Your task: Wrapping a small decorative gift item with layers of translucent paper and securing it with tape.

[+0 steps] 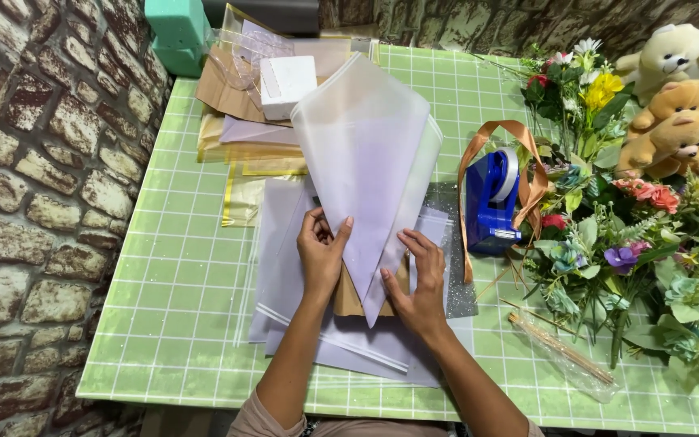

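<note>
Both hands (321,251) (416,283) on folded wrapping sheet (366,154) edges.

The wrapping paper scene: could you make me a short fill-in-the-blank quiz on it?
1. Both hands fold pale paper into a ____ shape.
2. The tape dispenser is ____ in colour.
3. The teddy bears sit beyond the ____.
4. The tablecloth is checked ____.

Missing: cone; blue; flowers; green

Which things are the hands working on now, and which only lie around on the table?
In use:
left hand
right hand
folded lilac wrapping sheet
brown block

Lying about:
blue tape dispenser
flowers
teddy bears
white foam block
</note>
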